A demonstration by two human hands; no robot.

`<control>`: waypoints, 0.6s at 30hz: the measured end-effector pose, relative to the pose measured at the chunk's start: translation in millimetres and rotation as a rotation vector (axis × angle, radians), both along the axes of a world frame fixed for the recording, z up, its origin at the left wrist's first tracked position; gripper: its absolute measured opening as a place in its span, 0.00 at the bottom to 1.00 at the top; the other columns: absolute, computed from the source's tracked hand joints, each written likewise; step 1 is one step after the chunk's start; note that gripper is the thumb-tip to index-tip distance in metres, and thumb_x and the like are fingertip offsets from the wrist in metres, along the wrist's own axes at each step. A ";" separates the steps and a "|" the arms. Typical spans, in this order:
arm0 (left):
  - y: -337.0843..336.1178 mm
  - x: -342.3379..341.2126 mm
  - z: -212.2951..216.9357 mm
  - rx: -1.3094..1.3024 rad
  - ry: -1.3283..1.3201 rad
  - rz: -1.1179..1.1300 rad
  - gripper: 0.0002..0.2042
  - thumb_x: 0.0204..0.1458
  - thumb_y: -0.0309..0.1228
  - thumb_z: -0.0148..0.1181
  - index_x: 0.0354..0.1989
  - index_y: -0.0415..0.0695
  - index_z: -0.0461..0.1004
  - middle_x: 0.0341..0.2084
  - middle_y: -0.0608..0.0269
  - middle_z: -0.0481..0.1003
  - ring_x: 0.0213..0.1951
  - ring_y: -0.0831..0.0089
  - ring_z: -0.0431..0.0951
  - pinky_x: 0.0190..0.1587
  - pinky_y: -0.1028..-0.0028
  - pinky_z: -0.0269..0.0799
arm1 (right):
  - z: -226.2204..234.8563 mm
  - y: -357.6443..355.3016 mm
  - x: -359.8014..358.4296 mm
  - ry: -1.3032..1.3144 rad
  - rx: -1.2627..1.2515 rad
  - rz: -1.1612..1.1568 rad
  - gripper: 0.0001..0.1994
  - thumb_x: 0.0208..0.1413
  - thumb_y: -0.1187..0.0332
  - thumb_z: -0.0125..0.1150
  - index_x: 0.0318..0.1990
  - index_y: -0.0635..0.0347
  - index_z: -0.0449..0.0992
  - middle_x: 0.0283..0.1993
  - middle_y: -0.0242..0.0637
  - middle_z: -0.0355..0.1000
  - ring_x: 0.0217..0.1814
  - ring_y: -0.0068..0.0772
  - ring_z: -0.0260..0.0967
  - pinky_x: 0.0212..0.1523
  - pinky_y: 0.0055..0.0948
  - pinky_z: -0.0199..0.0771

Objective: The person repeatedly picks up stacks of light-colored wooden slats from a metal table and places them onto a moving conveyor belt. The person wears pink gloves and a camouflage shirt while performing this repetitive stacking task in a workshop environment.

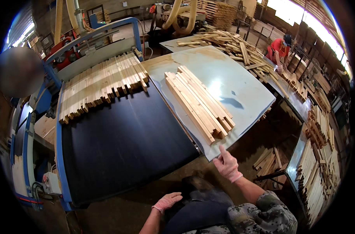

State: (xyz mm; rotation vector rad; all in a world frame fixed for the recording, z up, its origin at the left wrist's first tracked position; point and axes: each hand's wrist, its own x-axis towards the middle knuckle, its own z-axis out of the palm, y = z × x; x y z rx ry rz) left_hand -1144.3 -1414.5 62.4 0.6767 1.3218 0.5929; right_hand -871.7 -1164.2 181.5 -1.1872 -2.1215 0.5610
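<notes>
Between loads, by the look of it: right hand (227, 165) raised, fingers loosely spread, holding nothing; stack of wooden slats (199, 102) just beyond its fingertips on the grey table (243, 97). Left hand (167, 201) low, slack, bare of anything. Next, likely, reaching forward with 2 hands to clasp the stack's near end.

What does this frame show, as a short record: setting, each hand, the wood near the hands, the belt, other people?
setting: woodworking shop seen from above
left hand: gloved, low by the person's waist, holding nothing
right hand: gloved, raised, empty, index finger near the corner of the pale table
nearest wood: stack of wooden slats lying on the pale table, not touched
belt: black conveyor belt in a blue frame, with a row of slats across its far end
other people: a person in red bent over a heap of slats far right
</notes>
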 end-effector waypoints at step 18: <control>-13.0 86.4 -183.1 -0.685 0.630 0.249 0.32 0.69 0.53 0.54 0.64 0.34 0.78 0.66 0.46 0.77 0.68 0.50 0.74 0.68 0.60 0.69 | -269.9 -77.2 361.2 -0.482 -1.226 -0.296 0.27 0.60 0.54 0.61 0.58 0.66 0.83 0.59 0.58 0.80 0.64 0.60 0.77 0.64 0.48 0.78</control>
